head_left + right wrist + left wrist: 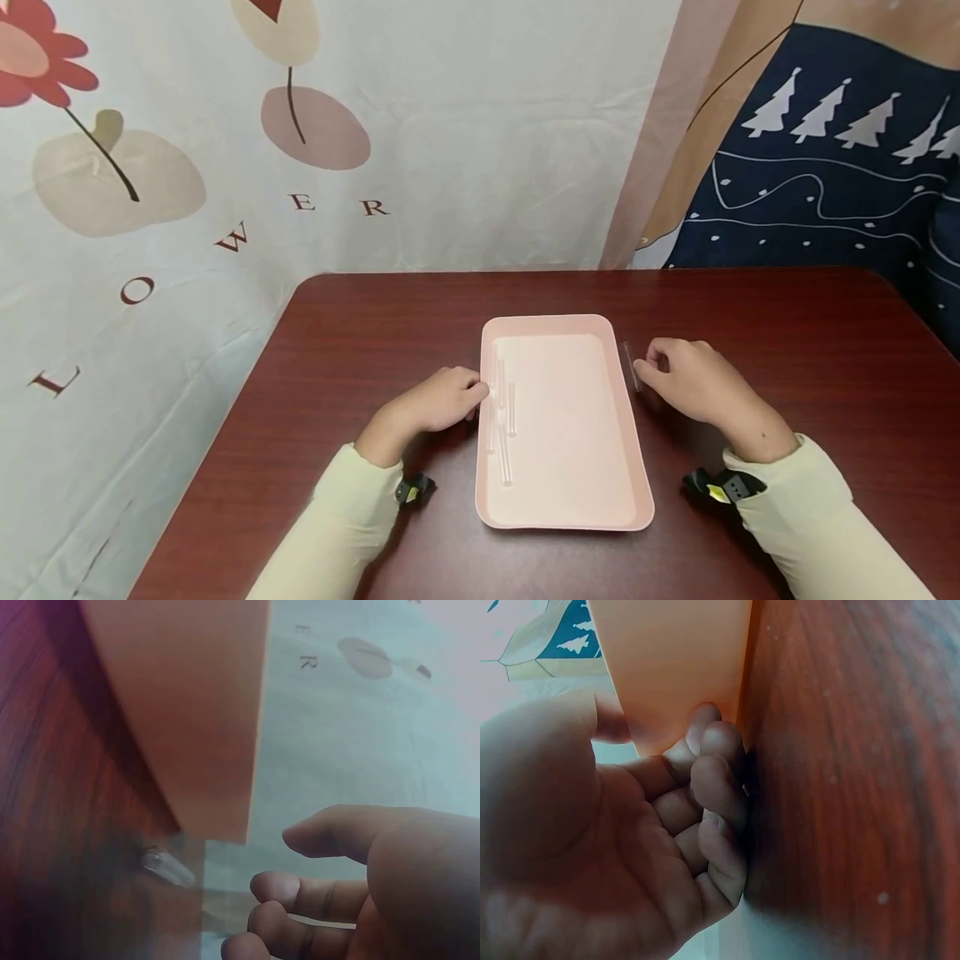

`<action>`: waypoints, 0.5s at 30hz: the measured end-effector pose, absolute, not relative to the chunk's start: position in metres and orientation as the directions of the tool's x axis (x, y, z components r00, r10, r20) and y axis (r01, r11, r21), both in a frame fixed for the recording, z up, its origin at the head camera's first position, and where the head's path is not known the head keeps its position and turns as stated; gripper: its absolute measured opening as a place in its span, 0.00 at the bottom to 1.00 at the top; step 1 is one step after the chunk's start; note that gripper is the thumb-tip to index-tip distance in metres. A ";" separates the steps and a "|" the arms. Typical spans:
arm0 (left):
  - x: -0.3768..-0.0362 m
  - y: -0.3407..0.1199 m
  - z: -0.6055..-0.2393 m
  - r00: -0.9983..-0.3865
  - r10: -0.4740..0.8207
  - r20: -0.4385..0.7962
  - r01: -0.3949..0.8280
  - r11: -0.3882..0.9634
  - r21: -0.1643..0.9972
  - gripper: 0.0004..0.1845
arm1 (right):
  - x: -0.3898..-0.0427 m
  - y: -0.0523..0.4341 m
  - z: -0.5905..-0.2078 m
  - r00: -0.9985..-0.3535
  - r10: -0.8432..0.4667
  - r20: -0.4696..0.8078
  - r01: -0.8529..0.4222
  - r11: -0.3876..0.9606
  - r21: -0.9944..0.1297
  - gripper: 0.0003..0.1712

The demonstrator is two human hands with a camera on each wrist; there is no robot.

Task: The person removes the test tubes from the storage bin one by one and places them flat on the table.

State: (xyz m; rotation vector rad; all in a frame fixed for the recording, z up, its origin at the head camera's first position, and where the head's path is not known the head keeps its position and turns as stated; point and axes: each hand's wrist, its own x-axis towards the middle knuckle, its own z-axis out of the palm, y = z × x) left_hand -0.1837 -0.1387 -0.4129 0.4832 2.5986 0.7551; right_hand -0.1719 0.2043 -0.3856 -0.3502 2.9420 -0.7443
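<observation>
A pink rectangular tray lies on the table, with several clear tubes along the left side of its floor. My left hand grips the tray's left edge. Its thumb laps over the rim, while in the left wrist view the curled fingers lie against the outer wall, close to the tabletop. Just right of the tray, another clear tube lies on the table. Beside that tube is my right hand, thumb and fingers loosely bent. In the right wrist view the tube is apart from the fingertips.
The dark red-brown wooden table carries the tray and the loose tube. Behind it hangs a pale printed cloth, with a dark blue tree-patterned part at the right. Each wrist wears a black strapped device.
</observation>
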 end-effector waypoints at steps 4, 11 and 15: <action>-0.183 -0.139 -0.412 -0.864 0.428 -0.266 0.214 0.789 0.576 0.18 | -0.166 0.199 -0.379 -0.969 -0.245 -0.015 -0.209 0.856 -0.473 0.12; -0.183 -0.139 -0.410 -0.863 0.429 -0.266 0.211 0.785 0.582 0.18 | -0.158 0.191 -0.369 -0.966 -0.258 0.013 -0.234 0.853 -0.467 0.11; -0.182 -0.139 -0.410 -0.862 0.430 -0.266 0.210 0.783 0.586 0.18 | -0.154 0.188 -0.366 -0.964 -0.264 0.033 -0.249 0.852 -0.461 0.10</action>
